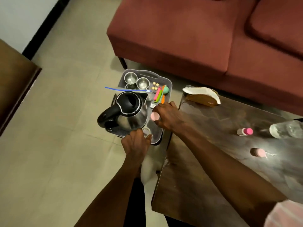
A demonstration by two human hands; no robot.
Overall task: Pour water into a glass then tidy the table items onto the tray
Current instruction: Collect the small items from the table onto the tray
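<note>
Left hand (136, 141) grips the tray (158, 138) edge; right hand (167, 115) pinches a pink-capped bottle (154, 116) above it. Set it upright beside the kettle (129, 110), avoiding the clips.

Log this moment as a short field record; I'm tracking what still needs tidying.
tray: grey, beside the table's left end
on tray: kettle, two steel cups, coloured sticks, tape roll
left hand: grips the tray's near edge
right hand: over the tray, holds a pink-capped jar
still on table: two pink-capped jars, water bottle, napkin holder
</note>
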